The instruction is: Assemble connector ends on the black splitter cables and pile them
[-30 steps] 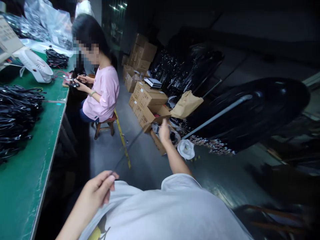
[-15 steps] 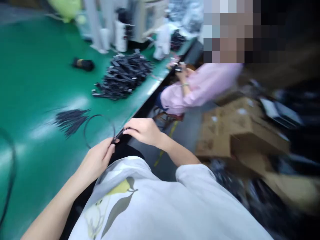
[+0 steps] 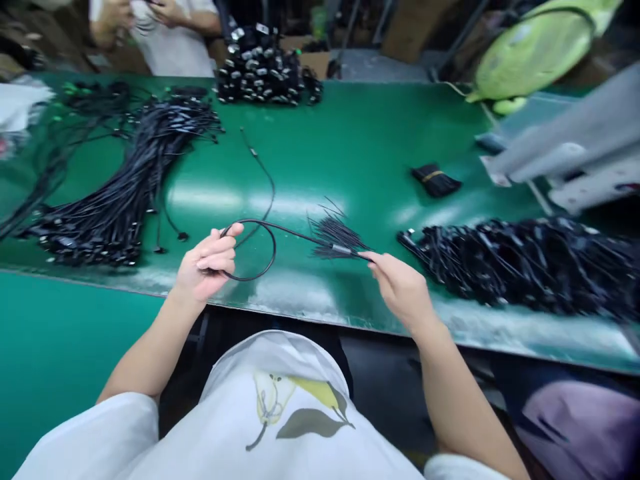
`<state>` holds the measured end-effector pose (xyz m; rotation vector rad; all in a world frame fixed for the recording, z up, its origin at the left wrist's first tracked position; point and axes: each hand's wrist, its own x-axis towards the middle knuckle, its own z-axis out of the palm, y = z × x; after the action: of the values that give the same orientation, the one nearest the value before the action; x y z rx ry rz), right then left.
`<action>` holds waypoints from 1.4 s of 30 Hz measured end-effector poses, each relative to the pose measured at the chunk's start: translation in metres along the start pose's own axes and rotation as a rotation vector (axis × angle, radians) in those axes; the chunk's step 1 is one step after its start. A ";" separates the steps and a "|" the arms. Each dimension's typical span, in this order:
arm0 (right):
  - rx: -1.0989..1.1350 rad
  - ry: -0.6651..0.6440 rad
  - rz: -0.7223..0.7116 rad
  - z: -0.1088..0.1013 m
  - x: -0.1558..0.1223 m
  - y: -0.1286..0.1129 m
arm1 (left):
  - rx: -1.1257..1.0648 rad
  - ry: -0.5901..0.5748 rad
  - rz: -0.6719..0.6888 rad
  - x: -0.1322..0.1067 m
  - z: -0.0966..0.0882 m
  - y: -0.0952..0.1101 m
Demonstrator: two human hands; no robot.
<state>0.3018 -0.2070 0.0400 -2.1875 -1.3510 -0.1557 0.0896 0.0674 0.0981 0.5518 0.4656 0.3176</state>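
Observation:
My left hand [image 3: 209, 263] is closed round a coiled loop of thin black cable [image 3: 260, 250] just above the near edge of the green table [image 3: 350, 153]. My right hand [image 3: 400, 287] pinches the cable's free end, where a small metal plug shows at the fingertips. A little fan of short black ties [image 3: 335, 237] lies on the table right behind that end.
A long bundle of black cables [image 3: 120, 193] lies to the left and a heap of coiled ones [image 3: 520, 263] to the right. A stack of finished coils [image 3: 265, 67] stands at the far edge, a small banded bundle [image 3: 435, 180] right of centre. Another person's hands [image 3: 145, 13] work across the table.
The view swung from the aisle with boxes round to the table. My right hand came back from reaching out, and both hands now hold the cable looped over the table edge.

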 end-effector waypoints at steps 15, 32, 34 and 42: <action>0.001 -0.495 -0.460 0.014 0.048 -0.103 | 1.231 -0.327 0.398 0.002 0.004 -0.043; 1.916 -0.165 0.693 0.057 0.056 -0.099 | 0.317 -0.176 -0.106 0.019 0.005 -0.076; 2.045 -0.382 0.711 0.049 0.056 -0.094 | 0.231 -0.191 -0.158 0.016 0.004 -0.075; 2.024 -0.223 0.585 0.053 0.057 -0.106 | 0.586 -0.269 -0.032 0.008 -0.001 -0.078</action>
<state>0.2289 -0.0993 0.0594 -0.6323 -0.2680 1.1504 0.1085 0.0080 0.0502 1.1398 0.3013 0.0662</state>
